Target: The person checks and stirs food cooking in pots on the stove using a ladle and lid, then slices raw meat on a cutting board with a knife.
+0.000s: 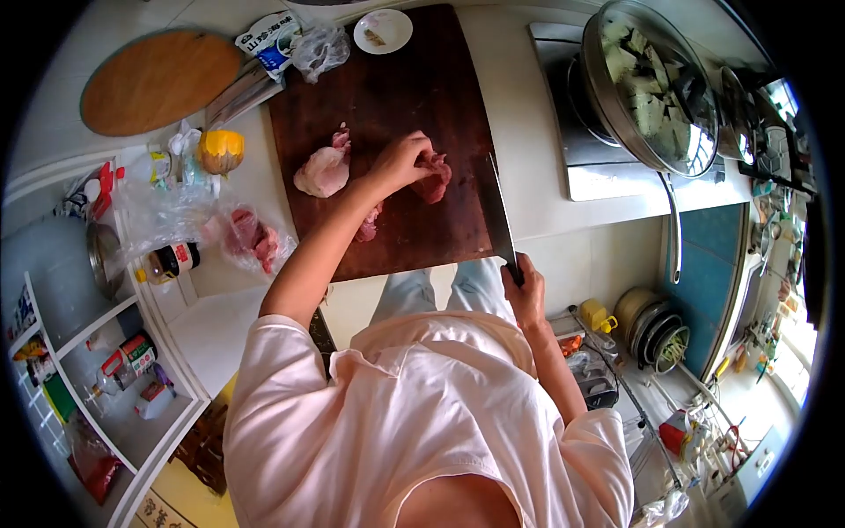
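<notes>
On the dark wooden board [387, 97], my left hand [403, 160] has its fingers closed on a piece of red meat [433, 180]. My right hand [525, 290] is wrapped round the handle of a large knife [500, 211], whose blade lies along the board's right edge, apart from the meat. A paler, fatty piece of meat [324, 170] rests on the board left of my left hand. Beneath my left forearm another red piece [367, 227] shows in part.
A white plate [383, 33] sits at the board's far edge. To the right, a lidded pan [651, 88] stands on the stove [576, 163], its handle pointing toward me. At left are bagged meat [253, 239], a cut pumpkin [220, 151] and a round wooden board [161, 82].
</notes>
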The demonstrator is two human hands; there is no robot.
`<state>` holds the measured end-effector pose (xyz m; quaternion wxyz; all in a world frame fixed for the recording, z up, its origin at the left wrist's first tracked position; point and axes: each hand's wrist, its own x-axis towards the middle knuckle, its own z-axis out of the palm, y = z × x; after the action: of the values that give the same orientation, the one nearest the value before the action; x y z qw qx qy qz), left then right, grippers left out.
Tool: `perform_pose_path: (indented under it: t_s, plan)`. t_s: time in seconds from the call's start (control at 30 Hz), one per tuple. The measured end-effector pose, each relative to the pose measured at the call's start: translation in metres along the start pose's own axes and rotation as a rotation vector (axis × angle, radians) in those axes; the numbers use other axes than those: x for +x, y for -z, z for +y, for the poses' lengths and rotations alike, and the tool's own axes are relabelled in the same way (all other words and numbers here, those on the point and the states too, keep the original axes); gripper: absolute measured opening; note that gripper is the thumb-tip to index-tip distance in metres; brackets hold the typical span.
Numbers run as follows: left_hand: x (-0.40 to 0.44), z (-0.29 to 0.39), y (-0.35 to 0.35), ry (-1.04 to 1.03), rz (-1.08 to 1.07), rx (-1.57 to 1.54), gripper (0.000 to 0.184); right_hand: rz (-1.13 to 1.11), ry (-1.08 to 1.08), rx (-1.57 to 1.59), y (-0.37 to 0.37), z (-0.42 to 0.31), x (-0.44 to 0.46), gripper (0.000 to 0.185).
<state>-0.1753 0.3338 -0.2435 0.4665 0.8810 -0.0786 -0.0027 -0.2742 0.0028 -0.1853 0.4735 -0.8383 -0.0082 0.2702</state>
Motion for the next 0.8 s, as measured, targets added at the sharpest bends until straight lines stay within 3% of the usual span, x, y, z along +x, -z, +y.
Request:
perform_pose_path:
  t_s: [0.03,0.13,0.27,0.33,0.43,0.53,0.57,0.67,0.8]
  plan:
    - [-0.004,0.003,0.002,0.003,0.067,-0.041,0.027,0.001,0.015,-0.011,-0.001,0.002,0.001,0.019]
    - [-0.04,0.001,0.018,0.315,0.281,0.027,0.037,0.008,0.078,-0.102,0.002,-0.003,0.002,0.021]
    - [-0.129,0.007,0.017,0.544,0.343,0.26,0.044,-0.074,0.207,-0.242,0.005,-0.016,0.004,0.024]
    - [-0.149,0.025,0.007,0.41,0.408,0.424,0.05,-0.148,0.237,-0.245,-0.001,-0.02,0.008,0.026]
    - [-0.158,0.022,-0.014,0.481,0.441,0.526,0.049,-0.257,0.304,-0.269,-0.018,-0.022,0.015,0.028]
    - [-0.163,0.005,-0.019,0.566,0.517,0.234,0.04,-0.351,0.311,-0.388,-0.031,-0.021,0.024,0.026]
    - [-0.167,-0.002,-0.02,0.82,0.51,-0.158,0.029,-0.308,0.349,-0.38,-0.035,-0.017,0.026,0.025]
    - [-0.175,0.004,-0.006,0.604,0.528,-0.405,0.023,-0.192,0.394,-0.32,-0.043,-0.012,0.032,0.023]
    - [-0.182,0.012,0.003,0.727,0.401,-0.756,0.02,-0.152,0.318,-0.26,-0.044,-0.021,0.028,0.022]
